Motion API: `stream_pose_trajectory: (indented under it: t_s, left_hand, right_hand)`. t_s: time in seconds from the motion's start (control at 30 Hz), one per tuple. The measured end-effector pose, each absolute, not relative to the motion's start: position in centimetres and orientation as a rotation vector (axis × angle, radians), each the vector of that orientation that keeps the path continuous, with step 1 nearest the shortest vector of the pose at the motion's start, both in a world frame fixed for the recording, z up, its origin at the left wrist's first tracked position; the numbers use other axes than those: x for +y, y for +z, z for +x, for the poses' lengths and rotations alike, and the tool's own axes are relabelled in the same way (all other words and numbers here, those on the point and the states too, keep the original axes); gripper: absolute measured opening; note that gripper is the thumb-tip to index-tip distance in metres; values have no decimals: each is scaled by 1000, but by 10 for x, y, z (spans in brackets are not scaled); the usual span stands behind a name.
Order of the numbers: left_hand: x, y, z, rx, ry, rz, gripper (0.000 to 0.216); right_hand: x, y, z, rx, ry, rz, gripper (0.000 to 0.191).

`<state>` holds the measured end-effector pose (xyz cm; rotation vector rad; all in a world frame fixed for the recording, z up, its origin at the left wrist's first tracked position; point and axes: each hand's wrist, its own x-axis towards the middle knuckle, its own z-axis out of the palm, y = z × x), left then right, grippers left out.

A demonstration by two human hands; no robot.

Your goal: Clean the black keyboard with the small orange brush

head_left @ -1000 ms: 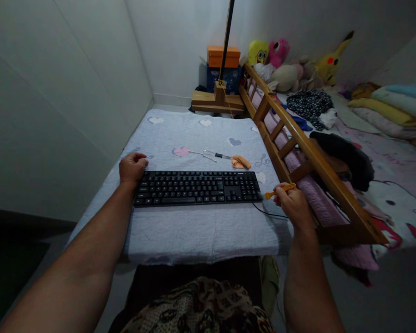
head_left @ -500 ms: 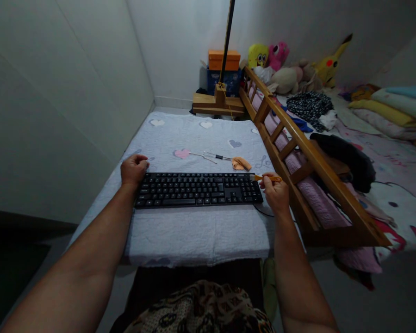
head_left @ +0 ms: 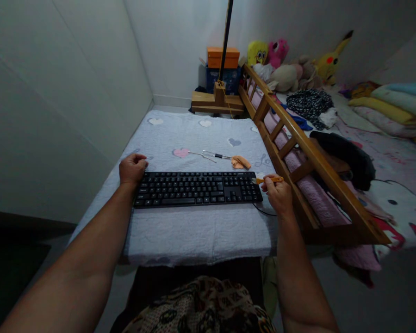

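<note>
A black keyboard (head_left: 194,188) lies flat on the cloth-covered table. My left hand (head_left: 133,169) rests at its far left corner, fingers curled in with nothing seen in them. My right hand (head_left: 277,192) pinches the orange handle of a small brush (head_left: 259,181), and the bristles are over the number keys at the keyboard's right end. Behind the keyboard lie a wire tool with a black grip (head_left: 219,156), thin pale sticks (head_left: 208,158) and a crumpled orange cloth (head_left: 240,162). A black cable (head_left: 263,211) runs out near my right wrist.
The table wears a pale blue cloth (head_left: 194,231) with hearts. A wooden bed rail (head_left: 298,143) stands close along the right side, with bedding and stuffed toys beyond. A wooden stand (head_left: 217,99) with a pole and boxes (head_left: 223,58) are behind the table. A wall rises left.
The brush in my right hand has moved slightly right and toward me over the number keys. My left hand stays at the keyboard's corner.
</note>
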<state>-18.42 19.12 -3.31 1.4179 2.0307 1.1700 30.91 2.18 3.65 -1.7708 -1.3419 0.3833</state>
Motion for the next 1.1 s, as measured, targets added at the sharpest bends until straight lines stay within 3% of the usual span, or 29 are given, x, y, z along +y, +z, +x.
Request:
stream_pose_trajectory:
  t_s: [0.47, 0.77, 1.1]
  left_hand:
    - [190, -30, -182, 2027, 1172, 1397, 24]
    - [189, -30, -183, 2038, 1173, 1403, 26]
    - [187, -26, -179, 2068, 1149, 1398, 23]
  right_hand:
    - [-19, 61, 322, -1438, 466, -1862, 34]
    - [22, 41, 292, -1330, 408, -1669, 41]
    - [18, 36, 290, -1430, 412, -1739, 35]
